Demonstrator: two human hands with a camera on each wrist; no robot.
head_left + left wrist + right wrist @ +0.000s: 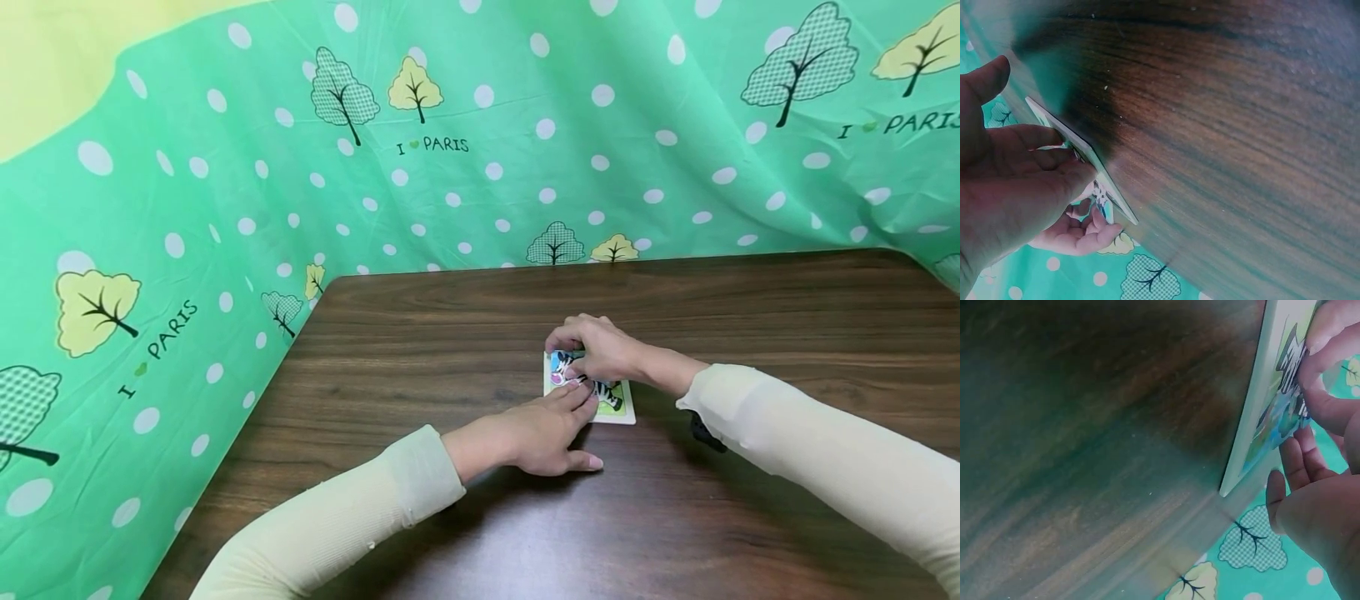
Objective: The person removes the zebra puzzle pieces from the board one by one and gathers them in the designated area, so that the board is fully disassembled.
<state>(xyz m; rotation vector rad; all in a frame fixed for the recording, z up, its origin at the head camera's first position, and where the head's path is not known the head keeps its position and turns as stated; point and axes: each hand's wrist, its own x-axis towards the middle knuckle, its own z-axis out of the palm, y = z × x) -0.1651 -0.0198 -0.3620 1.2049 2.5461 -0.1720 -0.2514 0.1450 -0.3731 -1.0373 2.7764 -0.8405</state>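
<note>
A small picture puzzle [617,410] with a pale frame and a zebra on it lies flat on the brown wooden table. My left hand [551,429] rests on its near left part, fingers extended and thumb spread to the side; in the left wrist view that left hand [1016,169] reaches over the frame [1116,197]. At the far left corner, my right hand [600,350] curls its fingers and thumb about a puzzle piece [559,367] showing blue and the zebra's pink muzzle. Fingers hide much of the picture. From the right wrist, the puzzle [1279,406] appears edge-on beside both hands.
The dark wood-grain table [420,333] extends around the puzzle on all sides. Behind it and along the left hangs a green cloth [450,200] with white dots and printed trees. A black band [707,433] shows under the right sleeve cuff.
</note>
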